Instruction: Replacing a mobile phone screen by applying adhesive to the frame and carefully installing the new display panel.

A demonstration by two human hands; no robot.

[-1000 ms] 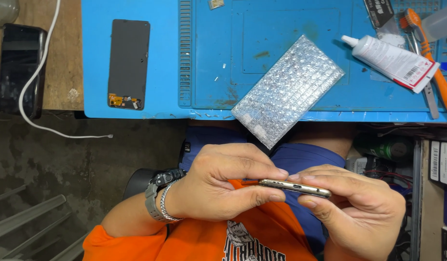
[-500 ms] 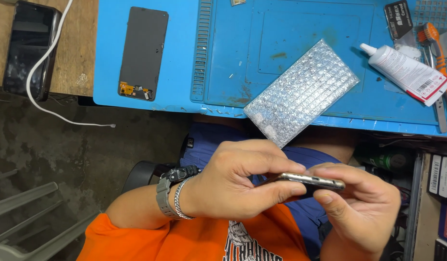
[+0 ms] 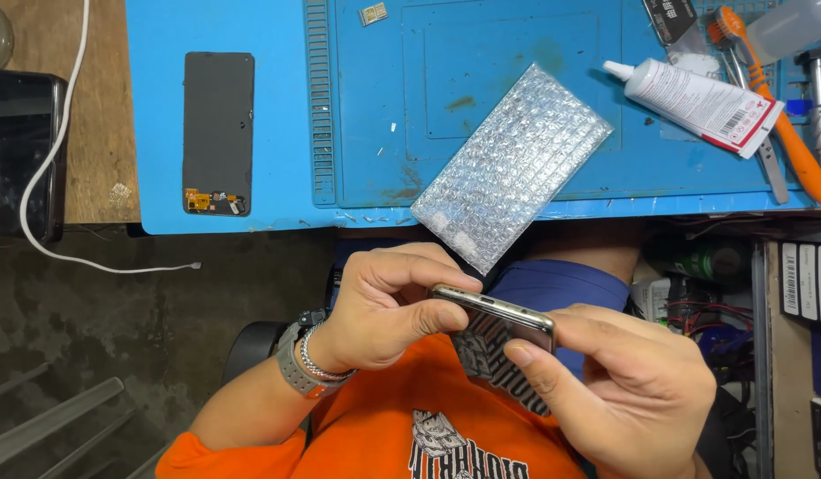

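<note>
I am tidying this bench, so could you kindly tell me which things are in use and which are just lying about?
In use:
left hand and right hand, both gripping the phone body edge-on

Lying about:
black screen panel
bubble-wrap pouch
white glue tube
orange-handled tool
dark phone with white cable

Blue work mat (image 3: 277,115) on wooden bench (image 3: 100,115) (grey concrete floor (image 3: 118,337) below)
</note>
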